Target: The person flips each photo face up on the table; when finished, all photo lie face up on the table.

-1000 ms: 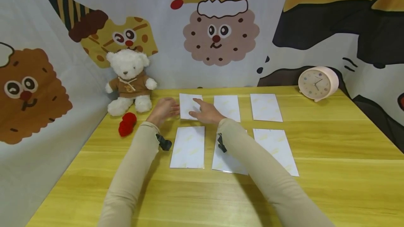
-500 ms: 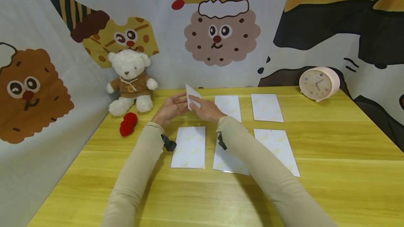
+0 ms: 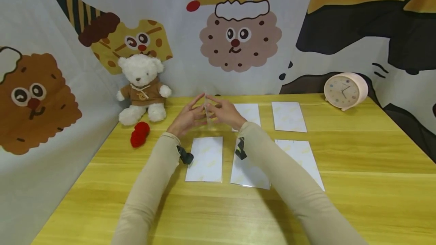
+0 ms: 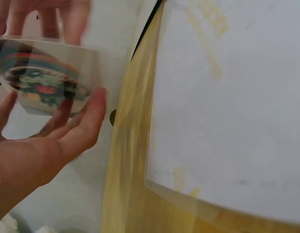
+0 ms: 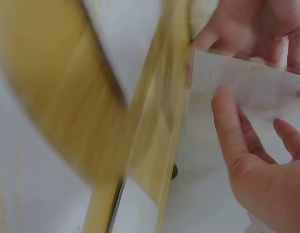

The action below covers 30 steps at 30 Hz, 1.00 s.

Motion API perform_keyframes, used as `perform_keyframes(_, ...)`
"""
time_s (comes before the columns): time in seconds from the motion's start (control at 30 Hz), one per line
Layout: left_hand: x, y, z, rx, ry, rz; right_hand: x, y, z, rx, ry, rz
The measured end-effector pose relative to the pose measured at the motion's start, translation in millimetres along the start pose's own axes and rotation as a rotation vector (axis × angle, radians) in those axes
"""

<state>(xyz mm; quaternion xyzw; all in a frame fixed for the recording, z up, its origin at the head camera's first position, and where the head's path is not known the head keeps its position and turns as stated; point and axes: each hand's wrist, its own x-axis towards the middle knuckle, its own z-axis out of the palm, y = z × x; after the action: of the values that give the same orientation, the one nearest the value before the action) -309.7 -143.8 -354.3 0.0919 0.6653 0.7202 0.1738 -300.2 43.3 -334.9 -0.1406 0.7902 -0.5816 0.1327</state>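
In the head view, a card (image 3: 207, 110) stands nearly edge-on above the table between my two hands. My left hand (image 3: 187, 119) is on its left side, facing a blurred colour picture on the card (image 4: 43, 87) in the left wrist view. My right hand (image 3: 227, 112) is on the other side, its fairly straight fingers touching the pale back of the card (image 5: 246, 82). The fingers of both hands are spread, so the card is held between them. Through the clear border, parts of the opposite hand show. The card's lower part is partly hidden by fingers.
White cards lie face down: front left (image 3: 204, 159), front middle (image 3: 246, 173), front right (image 3: 303, 162), back middle (image 3: 248, 112) and back right (image 3: 289, 116). A white teddy bear (image 3: 141, 90) and a red knitted piece (image 3: 139, 134) are at left. A pink clock (image 3: 345, 90) stands at back right.
The back-left card has been lifted off the table and turned upright, now edge-on to the head view. My left hand has moved right to meet it; my right hand's fingers have spread.
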Motion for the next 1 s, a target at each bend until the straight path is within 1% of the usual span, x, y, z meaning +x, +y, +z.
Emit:
perform_keyframes(0.1,0.6,2.2,1.0,-0.009,-0.011,-0.006,1.5,-2.0,1.6,0.225,-0.011,-0.005)
perform_keyframes(0.17,1.6,3.7,2.1,-0.008,-0.012,-0.011,1.8,-3.8,2.3,0.322,-0.008,-0.005)
perform_keyframes(0.23,2.3,5.2,3.3,-0.002,-0.007,-0.012,1.8,-5.6,2.3,0.373,-0.003,-0.010)
perform_keyframes(0.33,2.9,6.6,4.4,0.021,0.025,-0.012,1.3,-7.5,1.0,0.424,-0.001,-0.021)
perform_keyframes(0.37,2.7,7.0,4.5,0.046,0.037,-0.009,1.0,-7.7,0.2,0.442,-0.003,-0.027)
perform_keyframes(0.47,2.5,6.9,4.0,0.164,0.092,-0.011,0.6,-6.6,-2.9,0.505,-0.009,-0.041)
perform_keyframes(0.53,2.8,6.3,3.1,0.242,0.128,-0.017,0.5,-4.7,-4.5,0.517,-0.014,-0.045)
perform_keyframes(0.6,3.6,5.4,2.6,0.291,0.165,-0.035,0.8,-2.7,-5.2,0.485,-0.015,-0.040)
perform_keyframes(0.7,4.2,4.4,1.8,0.353,0.216,-0.054,2.2,1.4,-5.3,0.378,-0.004,-0.018)
perform_keyframes(0.73,4.1,4.2,1.6,0.388,0.234,-0.060,2.9,3.2,-5.4,0.340,0.001,-0.009)
perform_keyframes(0.9,2.7,2.4,-1.6,0.563,0.313,-0.065,7.1,14.2,-6.5,0.029,0.066,0.034)
perform_keyframes(1.0,0.5,1.8,-6.9,0.626,0.341,-0.070,10.2,18.1,-4.2,-0.167,0.099,0.056)
